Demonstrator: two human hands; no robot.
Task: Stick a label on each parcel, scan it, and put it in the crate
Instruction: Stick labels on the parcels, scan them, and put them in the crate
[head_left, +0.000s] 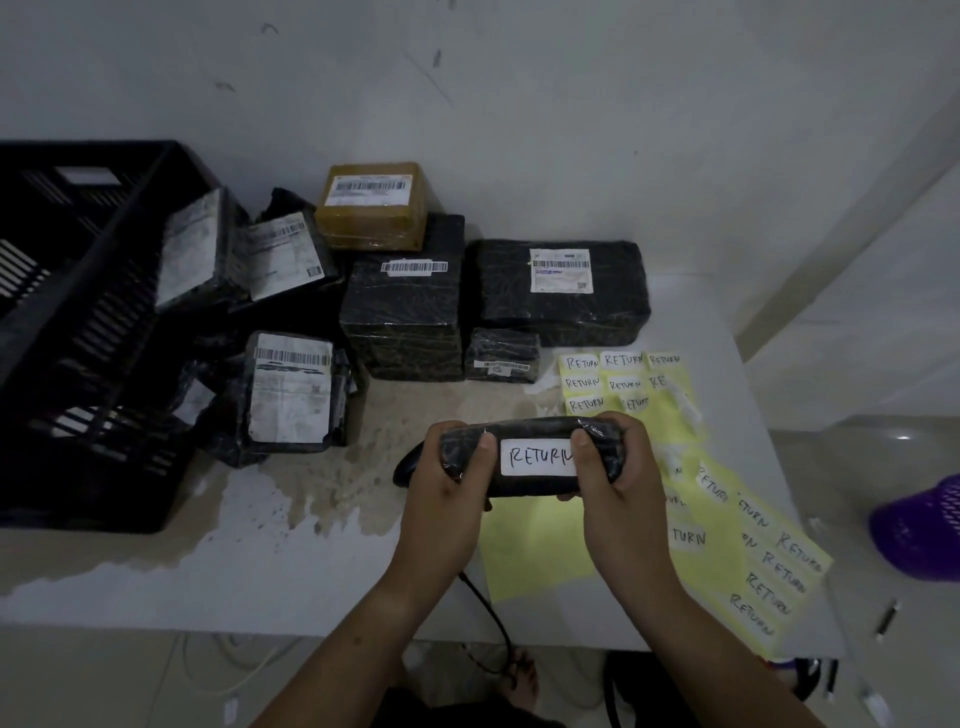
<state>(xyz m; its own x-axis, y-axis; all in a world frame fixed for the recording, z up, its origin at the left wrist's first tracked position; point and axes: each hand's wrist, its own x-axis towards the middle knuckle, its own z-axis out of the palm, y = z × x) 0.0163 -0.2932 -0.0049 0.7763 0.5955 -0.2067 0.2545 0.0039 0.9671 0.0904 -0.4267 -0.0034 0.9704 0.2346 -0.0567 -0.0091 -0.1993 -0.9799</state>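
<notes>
Both hands grip a small black plastic-wrapped parcel (530, 432) above the white table (311, 571): left hand (447, 486) clasps its left end, right hand (613, 480) its right end. Thumbs sit on either edge of the white handwritten "RETURN" label (537, 457) stuck on its front. Black slatted plastic crate (104, 322) far left, well apart. Black handheld scanner (402, 470) lies under the left hand. Yellow label sheets (535, 551) lie to the right.

We record one head-worn view only. It looks down from close above the front edge of the counter (311, 582), facing the wall (519, 93).
</notes>
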